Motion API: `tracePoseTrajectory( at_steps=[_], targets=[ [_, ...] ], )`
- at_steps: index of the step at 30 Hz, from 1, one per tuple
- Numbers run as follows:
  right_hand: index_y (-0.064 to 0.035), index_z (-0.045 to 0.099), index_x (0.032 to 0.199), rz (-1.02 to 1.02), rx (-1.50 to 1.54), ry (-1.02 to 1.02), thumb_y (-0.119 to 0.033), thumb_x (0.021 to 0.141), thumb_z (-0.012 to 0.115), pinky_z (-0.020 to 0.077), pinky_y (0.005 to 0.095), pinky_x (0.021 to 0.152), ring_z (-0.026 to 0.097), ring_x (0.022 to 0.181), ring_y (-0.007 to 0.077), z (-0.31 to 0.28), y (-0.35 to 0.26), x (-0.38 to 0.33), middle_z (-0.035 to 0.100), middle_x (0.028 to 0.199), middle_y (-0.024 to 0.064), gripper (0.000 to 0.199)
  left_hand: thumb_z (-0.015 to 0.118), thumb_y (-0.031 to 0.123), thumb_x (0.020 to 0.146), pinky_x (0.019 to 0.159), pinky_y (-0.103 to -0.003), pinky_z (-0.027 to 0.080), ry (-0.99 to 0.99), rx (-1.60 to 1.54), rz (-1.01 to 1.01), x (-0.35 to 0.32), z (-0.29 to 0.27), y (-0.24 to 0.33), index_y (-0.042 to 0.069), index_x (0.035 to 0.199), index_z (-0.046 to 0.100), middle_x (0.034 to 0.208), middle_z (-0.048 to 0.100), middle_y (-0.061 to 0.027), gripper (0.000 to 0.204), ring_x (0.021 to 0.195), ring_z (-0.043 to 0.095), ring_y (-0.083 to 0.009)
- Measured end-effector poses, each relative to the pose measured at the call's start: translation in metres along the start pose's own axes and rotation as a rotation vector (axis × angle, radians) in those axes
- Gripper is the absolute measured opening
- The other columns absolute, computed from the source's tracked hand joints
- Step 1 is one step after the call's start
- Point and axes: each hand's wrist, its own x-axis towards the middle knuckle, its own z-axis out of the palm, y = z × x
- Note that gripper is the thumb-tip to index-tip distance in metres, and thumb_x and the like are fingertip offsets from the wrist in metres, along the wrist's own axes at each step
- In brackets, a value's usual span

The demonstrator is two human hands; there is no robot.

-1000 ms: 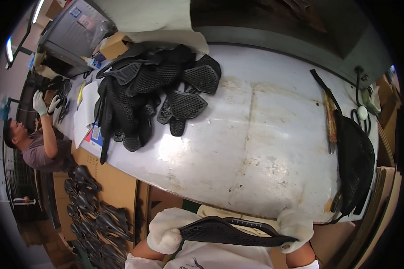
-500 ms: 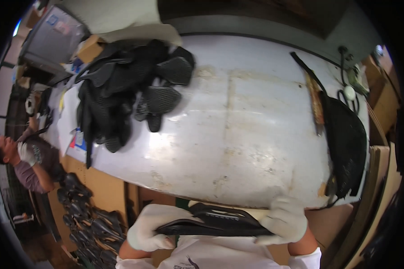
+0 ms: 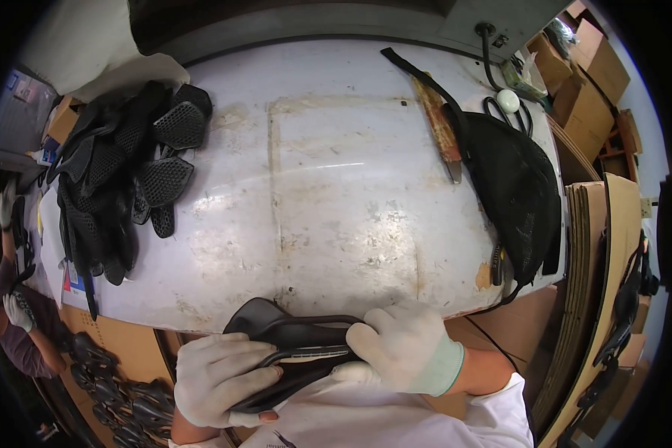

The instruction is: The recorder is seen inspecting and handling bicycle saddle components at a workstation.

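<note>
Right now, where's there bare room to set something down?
The white tabletop is bare between the heaped black honeycombed pads and the brown, metal-tipped tool. Crowded: the left end, and right side around the black fabric bundle.

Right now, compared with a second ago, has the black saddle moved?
Yes. The black saddle has moved up the picture: its upper part now overlaps the near edge of the table, instead of lying below it.

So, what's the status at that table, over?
Left hand and right hand gripping. Black saddle held between them, by the table's near edge. Hands unobstructed; black pads piled at left.
</note>
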Motion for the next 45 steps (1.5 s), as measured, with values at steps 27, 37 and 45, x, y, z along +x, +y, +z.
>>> tracePoseTrajectory(
  at_steps=[27, 37, 45],
  targets=[
    [-0.0109, 0.061, 0.088, 0.160, -0.021, -0.118, -0.054, 0.084, 0.077, 0.0461, 0.0364, 0.046, 0.059, 0.051, 0.0223, -0.011, -0.018, 0.032, 0.053, 0.066, 0.0046, 0.046, 0.099, 0.032, 0.065, 0.055, -0.029, 0.051, 0.137, 0.212, -0.479, 0.030, 0.009, 0.031, 0.002, 0.073, 0.062, 0.088, 0.078, -0.0178, 0.048, 0.058, 0.070, -0.0220],
    [-0.0069, 0.063, 0.100, 0.080, 0.232, 0.002, -0.038, 0.091, 0.076, 0.0503, 0.0368, 0.054, 0.064, 0.062, 0.0235, -0.015, -0.002, 0.023, 0.060, 0.078, 0.0056, 0.034, 0.099, 0.021, 0.063, 0.061, -0.029, 0.057, 0.163, 0.013, -0.631, 0.040, -0.007, 0.022, -0.006, 0.072, 0.059, 0.083, 0.075, -0.0246, 0.049, 0.069, 0.075, -0.0227],
    [-0.0073, 0.061, 0.095, 0.071, 0.220, -0.065, -0.038, 0.092, 0.073, 0.0475, 0.0383, 0.049, 0.060, 0.056, 0.0246, -0.016, 0.004, 0.024, 0.056, 0.073, 0.0057, 0.033, 0.099, 0.019, 0.062, 0.066, -0.030, 0.058, 0.172, -0.022, -0.633, 0.039, -0.001, 0.017, -0.006, 0.074, 0.060, 0.085, 0.075, -0.0247, 0.048, 0.075, 0.076, -0.0247]
  ],
)
